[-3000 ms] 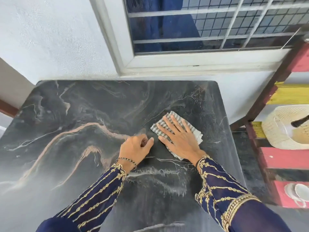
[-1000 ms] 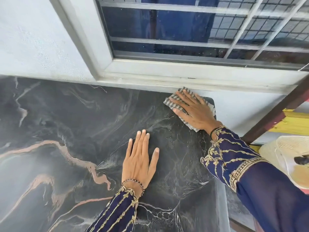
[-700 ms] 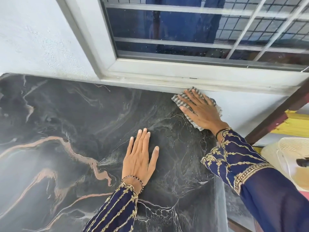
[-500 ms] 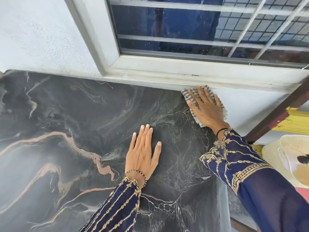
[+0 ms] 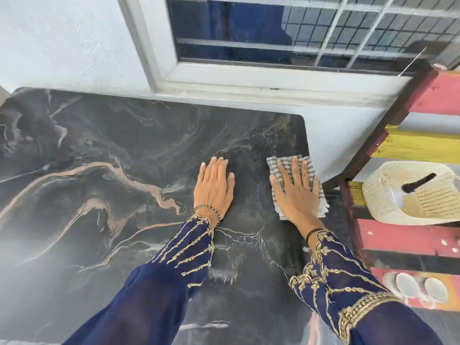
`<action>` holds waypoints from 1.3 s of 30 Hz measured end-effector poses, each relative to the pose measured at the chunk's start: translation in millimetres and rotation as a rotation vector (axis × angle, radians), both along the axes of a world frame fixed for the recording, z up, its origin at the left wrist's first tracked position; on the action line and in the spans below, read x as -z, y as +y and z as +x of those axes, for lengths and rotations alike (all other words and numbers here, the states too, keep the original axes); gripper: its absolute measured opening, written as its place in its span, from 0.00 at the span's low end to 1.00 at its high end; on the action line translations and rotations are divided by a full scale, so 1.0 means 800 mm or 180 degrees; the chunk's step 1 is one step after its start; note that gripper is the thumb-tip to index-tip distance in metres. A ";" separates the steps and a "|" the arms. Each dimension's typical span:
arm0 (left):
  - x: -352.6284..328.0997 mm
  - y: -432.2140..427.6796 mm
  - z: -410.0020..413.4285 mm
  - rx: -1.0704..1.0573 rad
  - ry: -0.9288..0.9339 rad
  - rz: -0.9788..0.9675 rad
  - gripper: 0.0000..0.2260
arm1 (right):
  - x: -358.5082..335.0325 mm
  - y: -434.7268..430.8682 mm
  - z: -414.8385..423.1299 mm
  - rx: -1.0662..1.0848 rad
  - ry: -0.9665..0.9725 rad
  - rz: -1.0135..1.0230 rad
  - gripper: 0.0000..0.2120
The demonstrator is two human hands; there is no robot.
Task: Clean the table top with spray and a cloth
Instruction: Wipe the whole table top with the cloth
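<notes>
The black marble-patterned table top (image 5: 104,150) with tan and white veins fills the left and middle of the view. A grey-and-white checked cloth (image 5: 278,168) lies flat at the table's right edge, partly over the rim. My right hand (image 5: 295,192) presses flat on the cloth with fingers spread. Just left of it, my left hand (image 5: 214,189) rests palm down on the bare table top, fingers together, holding nothing. No spray bottle is in view.
A white wall and a barred window (image 5: 286,33) run along the table's far edge. Right of the table stands a red and yellow wooden rack (image 5: 410,237) holding a woven cream basket (image 5: 413,195).
My right hand has slid the cloth from the far right corner by the wall back toward me along the right edge. My left hand has stayed flat on the table.
</notes>
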State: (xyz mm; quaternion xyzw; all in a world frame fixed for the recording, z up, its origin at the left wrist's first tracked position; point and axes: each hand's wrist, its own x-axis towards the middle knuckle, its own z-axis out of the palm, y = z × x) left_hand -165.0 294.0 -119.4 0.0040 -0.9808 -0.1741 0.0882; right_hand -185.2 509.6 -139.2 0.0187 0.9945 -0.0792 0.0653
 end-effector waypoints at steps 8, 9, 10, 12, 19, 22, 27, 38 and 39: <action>-0.022 -0.012 0.175 0.0610 -0.0062 0.0399 0.15 | -0.017 -0.002 0.199 0.0024 0.0003 0.0137 0.28; -0.022 -0.018 0.190 0.0699 -0.0107 0.0357 0.15 | -0.016 0.000 0.220 0.0003 0.0030 0.0185 0.28; -0.021 -0.023 0.203 0.0762 -0.0153 0.0332 0.15 | -0.015 0.001 0.239 -0.0003 0.0042 0.0220 0.29; -0.025 -0.036 0.229 0.0834 -0.0193 0.0333 0.15 | -0.016 0.001 0.279 0.0009 0.0044 0.0217 0.31; -0.039 -0.086 0.298 0.0817 -0.0388 0.0167 0.16 | -0.018 -0.009 0.368 0.0339 -0.0187 -0.0011 0.27; -0.042 -0.118 0.319 0.0710 -0.0427 0.0198 0.15 | -0.019 -0.026 0.389 0.0488 -0.0286 -0.0279 0.25; -0.054 -0.159 0.344 0.0410 -0.0459 0.0360 0.13 | -0.029 -0.069 0.413 0.0435 -0.0406 -0.0872 0.24; -0.098 -0.166 0.329 0.0512 -0.0607 0.0732 0.12 | -0.101 -0.195 0.402 0.0835 -0.1396 -0.4086 0.25; -0.101 -0.166 0.324 0.0555 -0.0604 0.0727 0.11 | -0.107 -0.196 0.397 0.0943 -0.1421 -0.4405 0.24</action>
